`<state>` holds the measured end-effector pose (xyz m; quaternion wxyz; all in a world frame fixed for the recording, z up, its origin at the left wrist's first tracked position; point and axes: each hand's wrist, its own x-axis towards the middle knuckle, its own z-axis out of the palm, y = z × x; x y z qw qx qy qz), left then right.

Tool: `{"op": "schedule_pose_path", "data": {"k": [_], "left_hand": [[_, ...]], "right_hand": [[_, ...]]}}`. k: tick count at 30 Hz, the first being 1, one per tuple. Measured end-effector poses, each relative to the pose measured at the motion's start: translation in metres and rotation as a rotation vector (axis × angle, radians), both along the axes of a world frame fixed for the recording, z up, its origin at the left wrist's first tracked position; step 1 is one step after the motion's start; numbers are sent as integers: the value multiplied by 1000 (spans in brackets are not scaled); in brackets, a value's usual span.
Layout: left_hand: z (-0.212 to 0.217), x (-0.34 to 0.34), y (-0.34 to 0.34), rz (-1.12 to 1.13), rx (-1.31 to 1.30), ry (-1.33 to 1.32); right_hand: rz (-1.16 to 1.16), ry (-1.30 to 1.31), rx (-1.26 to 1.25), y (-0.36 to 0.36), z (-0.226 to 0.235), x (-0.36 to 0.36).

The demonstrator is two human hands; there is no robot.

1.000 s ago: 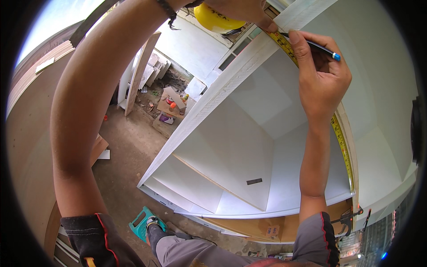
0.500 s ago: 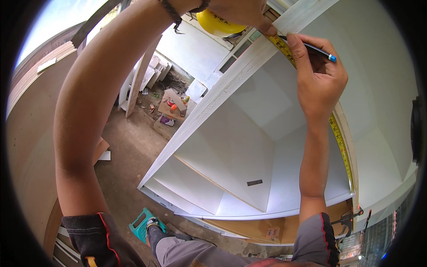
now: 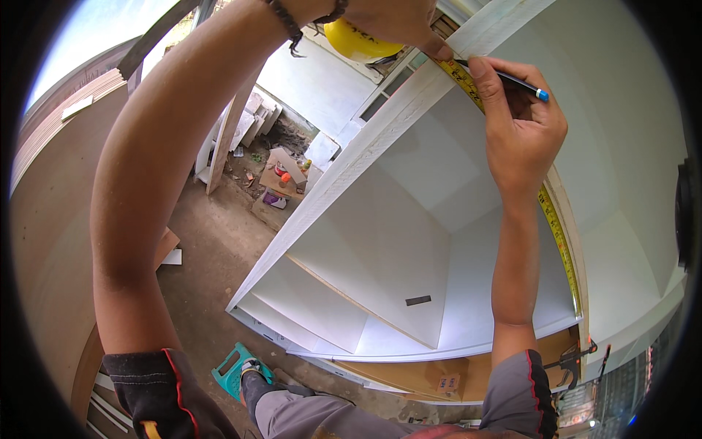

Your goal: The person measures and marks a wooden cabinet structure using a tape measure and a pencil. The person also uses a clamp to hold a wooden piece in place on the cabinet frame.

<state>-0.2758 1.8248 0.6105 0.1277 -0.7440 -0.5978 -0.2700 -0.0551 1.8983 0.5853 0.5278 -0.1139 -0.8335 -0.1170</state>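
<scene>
My left hand point(image 3: 398, 18) is at the top of the view, gripping a yellow tape measure case point(image 3: 358, 42) with a finger pressed on the tape. The yellow tape blade point(image 3: 559, 234) runs down along the right front edge of a tall white cabinet point(image 3: 380, 249). My right hand point(image 3: 521, 128) holds a dark pencil with a blue end point(image 3: 521, 84), its tip against the tape near the cabinet's top corner. Both arms are raised high.
The cabinet has a white shelf and divider inside. Far below lies a dirt floor with a low wooden table point(image 3: 281, 179) of small items, leaning white boards point(image 3: 230, 132) and a teal stool point(image 3: 232, 369) under my foot. A brown board point(image 3: 44, 241) stands at the left.
Both hands drifted slightly up and right along the cabinet edge; the pencil stays at the tape and the grip is unchanged.
</scene>
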Motion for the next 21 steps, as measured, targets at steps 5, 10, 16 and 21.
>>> {"op": "schedule_pose_path", "data": {"k": [5, 10, 16, 21], "left_hand": [[0, 2, 1, 7, 1, 9], [0, 2, -1, 17, 8, -6], [0, 3, 1, -57, 33, -18], [4, 13, 4, -18, -27, -24]], "right_hand": [[9, 0, 9, 2, 0, 0], [13, 13, -7, 1, 0, -2], [211, 84, -103, 7, 1, -3], [358, 80, -131, -4, 4, 23]]}}
